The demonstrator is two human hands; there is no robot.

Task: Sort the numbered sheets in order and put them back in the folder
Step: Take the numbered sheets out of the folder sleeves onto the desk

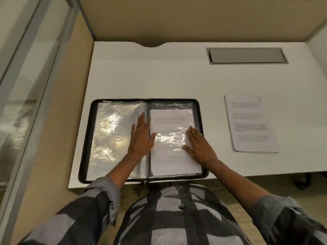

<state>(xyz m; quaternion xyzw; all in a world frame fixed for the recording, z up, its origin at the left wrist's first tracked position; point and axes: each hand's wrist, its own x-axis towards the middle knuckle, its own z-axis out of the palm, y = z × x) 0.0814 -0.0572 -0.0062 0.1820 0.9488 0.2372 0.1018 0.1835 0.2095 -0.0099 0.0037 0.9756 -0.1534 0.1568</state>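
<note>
Watching for slip risks first, since I'm seeing nothing actually gripped. The left hand (pixel 141 137) is pressing flat along the spine of the folder (pixel 84 156), fingers straight and spread, thumb reaching onto the filed sheet (pixel 173 161). The right hand (pixel 200 145) is lying flat on that sheet's right half, fingers straight and close together. Neither is holding anything.

My read: the plastic over the sheet is looking slick and crinkly, so a palm sliding across could be dragging the paper askew in its pocket, or creasing it. The folder's near edge is sitting right at the front lip of the desk (pixel 159 76); a hard pull toward the body could be tipping it off. The loose stack (pixel 253 124), well right of the folder, is showing an 8 on top, so grabbing w/o checking nos. could be breaking the order.

Sheet: white, printed txt, handwritten no. in top-right corner, prob. a 1, can't tell for sure. It's lying in the folder's right side under glare. The left-hand sleeves (pixel 109 135) are looking empty, shiny, wrinkled.
</note>
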